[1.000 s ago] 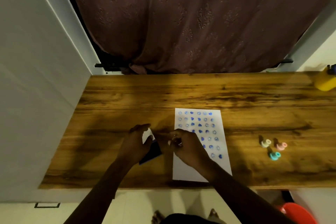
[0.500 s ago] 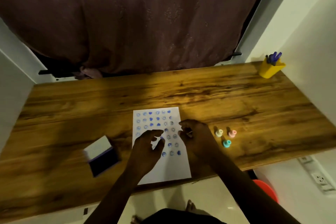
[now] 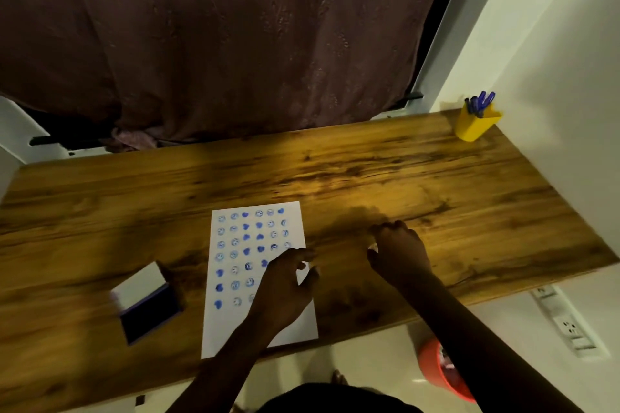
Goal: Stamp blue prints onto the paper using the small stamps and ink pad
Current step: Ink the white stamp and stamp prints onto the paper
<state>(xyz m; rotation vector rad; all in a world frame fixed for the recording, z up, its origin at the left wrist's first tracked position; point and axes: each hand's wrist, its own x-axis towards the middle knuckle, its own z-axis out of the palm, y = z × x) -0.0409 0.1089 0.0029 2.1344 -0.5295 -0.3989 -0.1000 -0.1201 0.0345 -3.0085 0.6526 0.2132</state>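
A white paper (image 3: 228, 322) with several rows of blue prints lies on the wooden table (image 3: 369, 171). My left hand (image 3: 281, 292) rests on the paper's lower right part, fingers apart, holding nothing. The open ink pad (image 3: 147, 308), with a white lid and a dark blue pad, sits left of the paper. My right hand (image 3: 399, 255) is on the table to the right of the paper, fingers curled downward. The small stamps are not visible; whatever is under the right hand is hidden.
A yellow cup (image 3: 474, 126) with blue pens stands at the table's far right corner by the wall. A dark curtain (image 3: 235, 43) hangs behind the table. Below the near edge are a red bucket (image 3: 436, 369) and a wall power strip (image 3: 563, 322).
My right hand moved from the ink pad across the paper to the table on its right, now covering the spot where the small stamps stood. My left hand let go of the ink pad and moved onto the paper.
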